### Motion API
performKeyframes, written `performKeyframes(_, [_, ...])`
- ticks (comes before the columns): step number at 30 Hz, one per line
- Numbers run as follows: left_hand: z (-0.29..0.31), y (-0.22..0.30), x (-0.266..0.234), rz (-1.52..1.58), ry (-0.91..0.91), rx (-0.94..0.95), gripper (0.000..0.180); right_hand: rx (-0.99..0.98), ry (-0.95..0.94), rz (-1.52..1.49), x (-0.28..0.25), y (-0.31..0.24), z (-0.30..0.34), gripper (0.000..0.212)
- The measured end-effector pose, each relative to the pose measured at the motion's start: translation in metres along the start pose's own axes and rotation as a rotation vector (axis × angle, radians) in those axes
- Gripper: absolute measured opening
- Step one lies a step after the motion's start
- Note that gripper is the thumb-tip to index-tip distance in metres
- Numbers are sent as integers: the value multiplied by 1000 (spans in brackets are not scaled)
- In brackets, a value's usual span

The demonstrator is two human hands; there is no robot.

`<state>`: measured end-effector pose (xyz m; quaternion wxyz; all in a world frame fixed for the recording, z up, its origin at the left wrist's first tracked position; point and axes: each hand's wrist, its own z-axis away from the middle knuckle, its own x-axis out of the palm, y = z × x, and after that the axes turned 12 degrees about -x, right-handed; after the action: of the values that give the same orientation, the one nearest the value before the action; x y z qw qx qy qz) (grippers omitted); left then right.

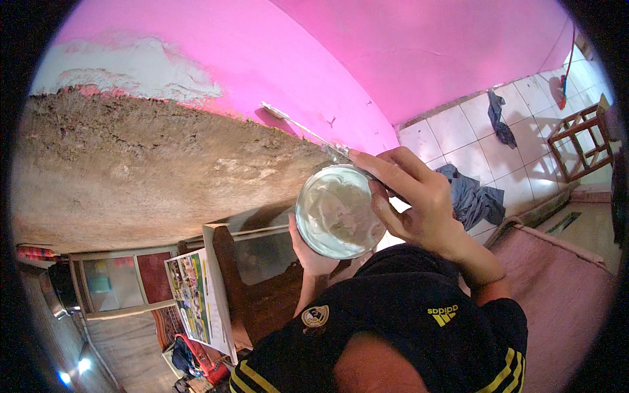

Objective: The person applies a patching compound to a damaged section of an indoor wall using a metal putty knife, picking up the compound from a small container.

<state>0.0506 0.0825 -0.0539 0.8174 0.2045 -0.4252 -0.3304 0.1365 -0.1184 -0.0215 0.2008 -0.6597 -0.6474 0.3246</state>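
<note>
My left hand (312,254) cups a round tub (299,219) of whitish paste (337,203) from below and the side. Over the tub's far right rim, my right hand (416,190) is closed on a long, thin putty knife (304,129) smeared with white. Seen nearly edge-on, the knife points up and left, close to the pink wall (262,46); whether it touches the wall I cannot tell. Below the pink paint is a rough brown bare band (151,164). A pale grey-white patch (141,65) covers part of the wall at upper left.
Dark cloths (473,200) lie on the white tiled floor (452,128) to the right, near a wooden stool (583,141). At lower left stand a printed board (196,298) and a glass-fronted cabinet (108,285). A pinkish covered surface (544,281) lies at lower right.
</note>
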Motion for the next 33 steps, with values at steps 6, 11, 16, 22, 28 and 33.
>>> performKeyframes(6, [2, 2, -2, 44, -58, -66, 64, -61, -77, 134, -15, -15, -9, 52])
performKeyframes(11, [0, 1, -3, -28, 15, -11, 63, -119, -156, 63, -49, 5, -19, 48])
performKeyframes(16, [0, 1, 0, 11, 93, -28, 63, -71, -384, 81, -84, 26, -68, 33])
performKeyframes(22, [4, -4, 3, -11, 57, -10, 63, -276, -560, 92, -89, 38, -125, 28])
performKeyframes(28, [1, -7, -6, 14, 93, -33, 61, -246, -767, 72, -110, 4, -165, 25])
performKeyframes(33, [-1, -8, -2, 85, 68, -47, 61, -213, -760, 41, -105, 10, -166, 27])
